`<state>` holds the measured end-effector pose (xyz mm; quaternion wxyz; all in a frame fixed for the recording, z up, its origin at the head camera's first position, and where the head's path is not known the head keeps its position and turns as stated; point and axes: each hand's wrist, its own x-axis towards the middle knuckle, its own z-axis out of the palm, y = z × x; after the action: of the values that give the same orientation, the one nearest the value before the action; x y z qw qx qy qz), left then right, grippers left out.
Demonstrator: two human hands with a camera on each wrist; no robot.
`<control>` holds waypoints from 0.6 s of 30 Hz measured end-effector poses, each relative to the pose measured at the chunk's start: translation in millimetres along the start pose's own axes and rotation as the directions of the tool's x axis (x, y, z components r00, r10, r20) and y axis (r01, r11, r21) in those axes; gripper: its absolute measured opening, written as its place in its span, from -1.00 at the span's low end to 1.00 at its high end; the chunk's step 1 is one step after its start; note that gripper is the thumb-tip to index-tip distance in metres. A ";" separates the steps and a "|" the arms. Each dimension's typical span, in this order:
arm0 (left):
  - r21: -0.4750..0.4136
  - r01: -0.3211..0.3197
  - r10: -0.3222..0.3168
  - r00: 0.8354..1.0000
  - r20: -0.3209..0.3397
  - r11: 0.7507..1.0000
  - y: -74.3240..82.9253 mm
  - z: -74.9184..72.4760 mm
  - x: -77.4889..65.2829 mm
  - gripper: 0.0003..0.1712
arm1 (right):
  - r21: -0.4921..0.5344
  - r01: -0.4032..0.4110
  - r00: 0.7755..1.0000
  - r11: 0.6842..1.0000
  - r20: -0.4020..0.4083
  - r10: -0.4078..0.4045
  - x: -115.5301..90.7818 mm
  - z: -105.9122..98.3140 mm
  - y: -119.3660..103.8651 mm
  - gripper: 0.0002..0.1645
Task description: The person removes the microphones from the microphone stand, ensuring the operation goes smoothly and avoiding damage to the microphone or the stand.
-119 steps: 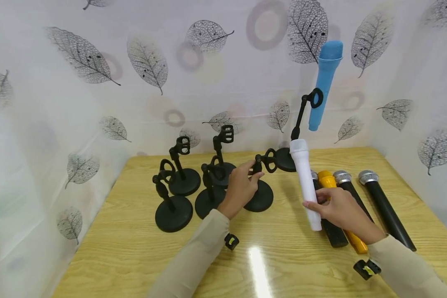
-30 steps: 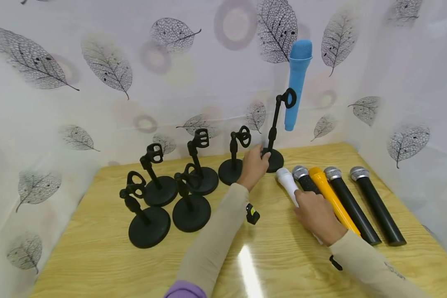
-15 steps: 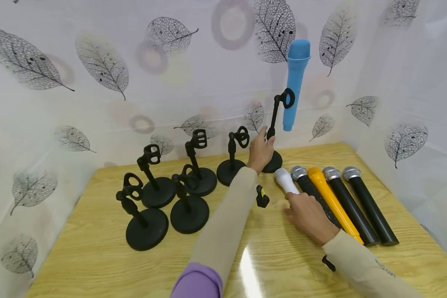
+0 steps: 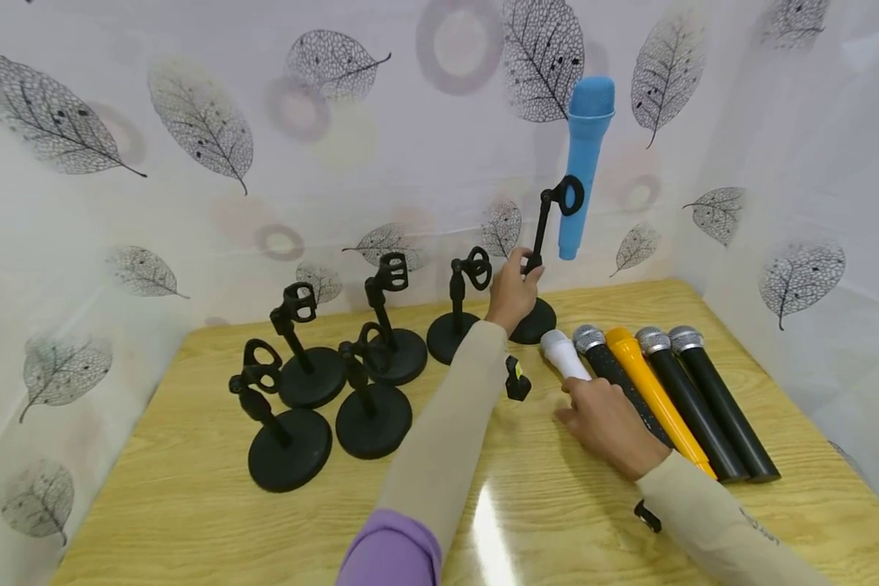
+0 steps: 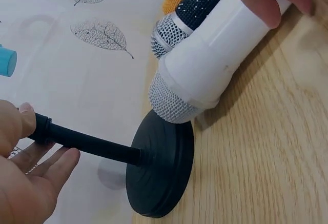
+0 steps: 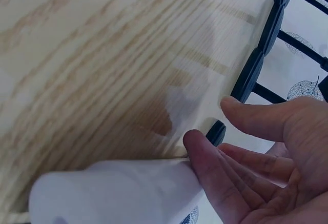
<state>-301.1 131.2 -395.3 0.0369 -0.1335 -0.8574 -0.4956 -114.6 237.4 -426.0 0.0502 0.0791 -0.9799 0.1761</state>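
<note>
My left hand (image 4: 511, 295) grips the pole of a black microphone stand (image 4: 533, 324) at the back; its thumb and fingers lie round the collar in the left wrist view. A blue microphone (image 4: 588, 146) sits tilted in that stand's ring clip, high above the table. My right hand (image 4: 606, 422) rests on a white microphone (image 4: 564, 355) lying on the wood and covers its handle. In the right wrist view, its extended fingers (image 6: 207, 165) touch the white handle, while the thumb is off it. The white head lies close to the stand's round base.
Right of the white microphone lie a speckled black microphone (image 4: 615, 376), an orange one (image 4: 652, 395) and two plain black ones, side by side. Several stands with bare clips, one here (image 4: 369, 419), occupy the table's left half. A leaf-patterned sheet (image 4: 410, 163) hangs close behind.
The white microphone, held raised earlier, now lies in the row. A short stand has shifted back. My left hand has moved from the tall stand's base to its pole. The rightmost microphone's gap has closed.
</note>
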 end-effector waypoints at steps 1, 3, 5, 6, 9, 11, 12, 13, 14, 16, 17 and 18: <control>0.006 0.002 -0.002 1.000 0.003 1.000 0.3 -2.0 -1.1 -0.61 | 0.005 -0.005 1.000 1.000 0.002 0.005 0.2 0.1 -0.4 -0.67; 0.004 0.004 -0.004 1.000 0.016 1.000 0.9 -6.0 -3.5 -0.61 | 0.012 -0.008 1.000 1.000 0.002 0.008 0.8 0.4 -1.0 -0.65; -0.006 0.005 -0.005 1.000 0.030 1.000 1.8 -8.6 -6.2 -0.61 | 0.013 -0.008 1.000 1.000 -0.003 0.008 1.1 0.2 -0.9 -0.64; -0.012 0.007 -0.006 0.999 0.037 1.000 2.2 -9.9 -7.7 -0.61 | 0.013 -0.008 1.000 1.000 -0.001 0.008 1.4 0.1 -0.8 -0.66; -0.022 0.009 -0.008 0.999 0.053 1.000 2.7 -13.3 -12.0 -0.60 | 0.015 -0.023 1.000 1.000 0.018 0.022 3.0 -0.3 -0.9 -0.70; -0.024 0.006 -0.005 0.998 0.058 1.000 3.1 -15.1 -14.6 -0.60 | 0.021 -0.044 0.998 0.999 0.037 0.043 4.3 -0.6 -0.7 -0.72; -0.024 0.003 -0.001 0.998 0.060 1.000 3.0 -15.6 -15.7 -0.59 | 0.024 -0.057 0.997 0.998 0.048 0.056 5.1 -0.7 -0.5 -0.73; -0.020 -0.001 0.002 0.998 0.059 1.000 2.7 -15.9 -16.6 -0.59 | 0.028 -0.068 0.996 0.997 0.056 0.066 5.8 -0.8 -0.2 -0.72; -0.018 -0.005 0.006 0.998 0.058 1.000 2.5 -16.0 -17.4 -0.59 | 0.031 -0.076 0.995 0.997 0.062 0.074 6.5 -0.8 0.4 -0.72; -0.008 -0.013 0.014 0.998 0.055 1.000 1.9 -16.0 -19.1 -0.59 | 0.038 -0.088 0.993 0.995 0.077 0.085 7.9 -1.0 1.6 -0.70; -0.003 -0.018 0.018 0.998 0.053 1.000 1.6 -15.9 -20.0 -0.59 | 0.036 -0.088 0.993 0.995 0.079 0.085 8.5 -1.0 2.3 -0.67; 0.006 -0.024 0.024 0.998 0.052 1.000 1.1 -15.7 -20.8 -0.59 | 0.035 -0.089 0.993 0.995 0.083 0.085 9.0 -1.1 3.0 -0.65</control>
<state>-281.9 114.2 -390.6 0.0207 -0.1565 -0.8580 -0.4887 -123.8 239.3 -424.9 0.0010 0.0444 -0.9800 0.1938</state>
